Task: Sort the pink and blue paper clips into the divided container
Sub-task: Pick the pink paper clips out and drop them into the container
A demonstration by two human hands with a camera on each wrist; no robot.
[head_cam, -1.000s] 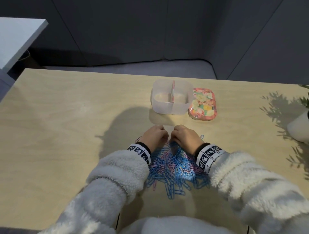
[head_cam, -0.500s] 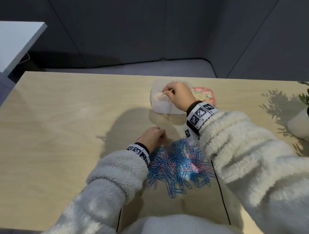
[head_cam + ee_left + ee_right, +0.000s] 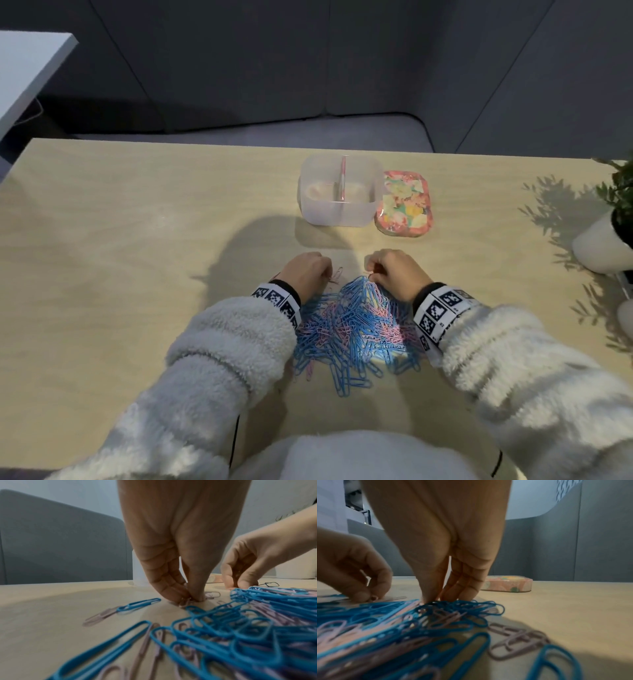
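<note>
A heap of blue and pink paper clips (image 3: 352, 329) lies on the table between my wrists. My left hand (image 3: 330, 274) is at the heap's far left edge. Its thumb and fingertips (image 3: 187, 599) pinch a pink clip (image 3: 184, 602) against the tabletop, and another pink clip (image 3: 338, 273) lies just beside them. My right hand (image 3: 370, 272) has its curled fingertips (image 3: 436, 599) pressed together in the heap's far edge, pinching at a clip whose colour is hidden. The clear divided container (image 3: 337, 216) stands beyond both hands, split by a pink divider (image 3: 342, 178).
A floral lid (image 3: 404, 204) lies flat against the container's right side. A white plant pot (image 3: 603, 246) stands at the table's right edge. Loose clips (image 3: 130, 605) lie scattered left of the heap. The wooden table (image 3: 137, 240) stretches out bare to the left.
My right hand reached out over the container, then came back to the far edge of the heap. My left hand stayed at the heap.
</note>
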